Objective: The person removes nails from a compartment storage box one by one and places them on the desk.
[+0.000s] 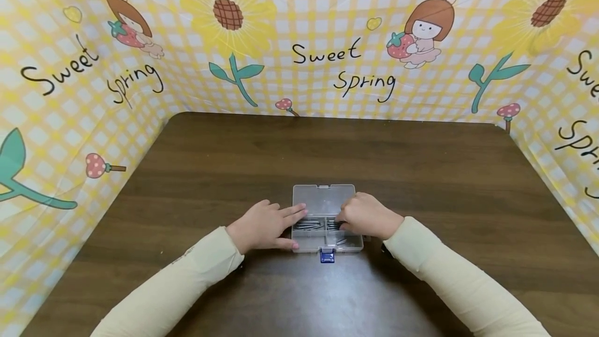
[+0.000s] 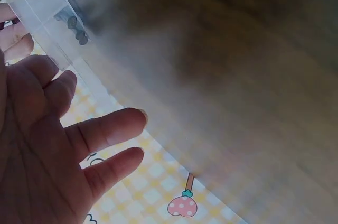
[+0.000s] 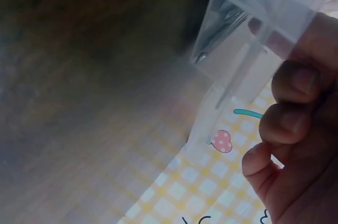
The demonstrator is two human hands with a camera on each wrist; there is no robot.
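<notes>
A clear plastic compartment box [image 1: 309,242] lies on the table, its lid [image 1: 323,199] folded back. Metal nails [image 1: 309,224] fill the back-left compartment, more lie at back right, and a few small nails [image 1: 341,242] lie in the front-right one. My left hand [image 1: 259,225] rests against the box's left side, fingers extended and thumb at the front corner. Over the back-right compartment, my right hand [image 1: 369,216] reaches in with thumb and index finger; its other fingers are curled in the right wrist view. Whether it pinches a nail is hidden.
A blue latch [image 1: 327,256] sticks out from the box's front edge. The brown wooden table [image 1: 281,150] is bordered at the back and both sides by a yellow checked cloth [image 1: 318,25] with flower prints.
</notes>
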